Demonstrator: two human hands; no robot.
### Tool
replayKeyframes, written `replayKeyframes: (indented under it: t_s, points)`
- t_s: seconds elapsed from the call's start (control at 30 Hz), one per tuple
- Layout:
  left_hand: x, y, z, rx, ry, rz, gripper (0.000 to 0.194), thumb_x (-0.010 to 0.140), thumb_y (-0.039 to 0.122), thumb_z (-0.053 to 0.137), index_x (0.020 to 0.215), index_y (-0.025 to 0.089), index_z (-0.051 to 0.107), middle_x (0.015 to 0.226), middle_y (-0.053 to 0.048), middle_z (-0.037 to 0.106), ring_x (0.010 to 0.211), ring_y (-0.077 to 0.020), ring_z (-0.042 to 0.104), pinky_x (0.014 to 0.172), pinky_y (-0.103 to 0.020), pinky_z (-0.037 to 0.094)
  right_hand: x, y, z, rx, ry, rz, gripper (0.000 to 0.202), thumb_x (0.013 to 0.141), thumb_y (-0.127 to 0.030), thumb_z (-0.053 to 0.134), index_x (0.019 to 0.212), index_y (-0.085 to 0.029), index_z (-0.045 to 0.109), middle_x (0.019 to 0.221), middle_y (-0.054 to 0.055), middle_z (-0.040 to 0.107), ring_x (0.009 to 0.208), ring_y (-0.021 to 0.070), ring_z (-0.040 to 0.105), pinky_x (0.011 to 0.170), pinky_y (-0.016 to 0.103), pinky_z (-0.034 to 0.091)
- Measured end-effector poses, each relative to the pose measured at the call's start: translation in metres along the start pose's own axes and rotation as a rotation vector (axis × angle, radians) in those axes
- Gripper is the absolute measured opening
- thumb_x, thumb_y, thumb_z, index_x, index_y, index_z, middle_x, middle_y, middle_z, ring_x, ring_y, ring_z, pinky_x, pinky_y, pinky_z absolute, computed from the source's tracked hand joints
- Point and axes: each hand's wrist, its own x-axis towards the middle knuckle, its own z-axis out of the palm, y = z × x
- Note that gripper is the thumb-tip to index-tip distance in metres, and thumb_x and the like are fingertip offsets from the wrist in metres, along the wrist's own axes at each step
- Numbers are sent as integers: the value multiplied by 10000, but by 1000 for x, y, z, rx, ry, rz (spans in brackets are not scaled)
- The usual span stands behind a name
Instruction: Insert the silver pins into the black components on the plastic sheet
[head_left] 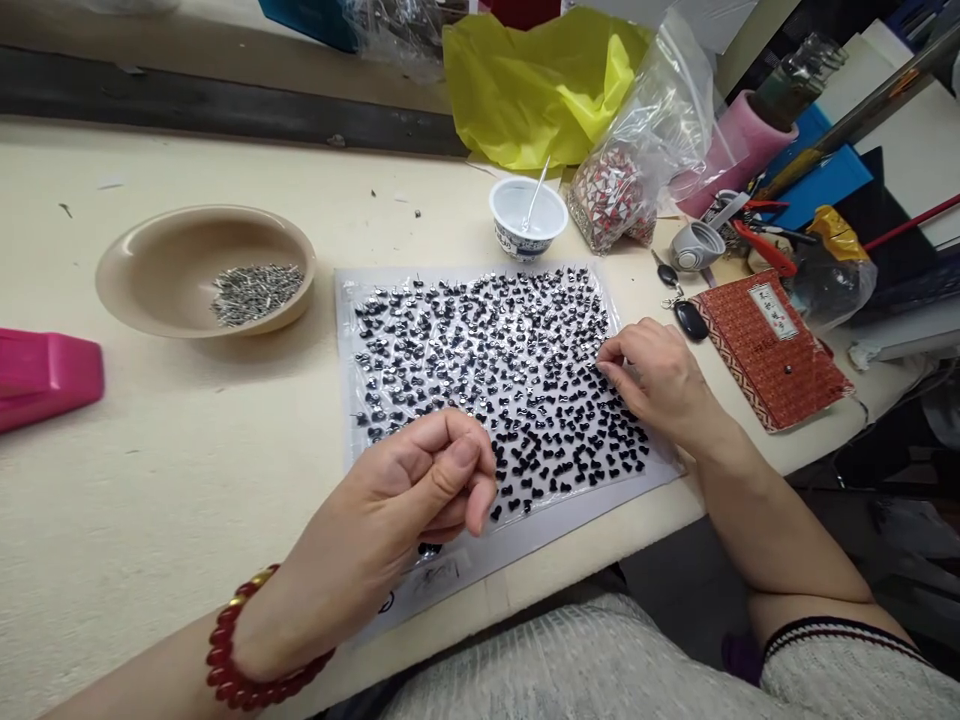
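A pale sheet (352,370) lies on the table, covered with rows of small black pieces, many with thin metal pins standing up. Above its lower left part is my left hand (420,490), closed with the thumb pressed on the curled fingers; whatever it holds is hidden. My right hand (660,380) is at the sheet's right edge, thumb and forefinger pinched over the black pieces, and anything between the tips is too small to make out. A beige bowl (165,270) with a heap of small metal pins (255,293) stands to the left of the sheet.
Behind the sheet are a white cup (527,215) with a thin stick, a clear bag of red and white pieces (611,195) and a yellow plastic bag (540,90). Keys (688,318) and a red notebook (780,350) lie right. A pink object (49,378) is far left.
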Motion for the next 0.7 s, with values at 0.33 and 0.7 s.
replayKeyframes:
  t_s: [0.33,0.7]
  points:
    - [1,2,-1,41,2,-13,191,905,397,556,841,222,597,660,34,507,569,-82,361,500,-171,301,1,-2,1,-52,-5,-36,103,890,-163,508,805,-175,565,802,49,645,803,187,538,715,337,348]
    - [2,0,-2,26,20,-4,135,905,367,566,962,252,605,689,31,529,593,-87,368,509,-176,284,1,1,2,-30,-4,-31,85,888,-180,547,808,-176,576,810,38,653,807,181,546,740,337,371]
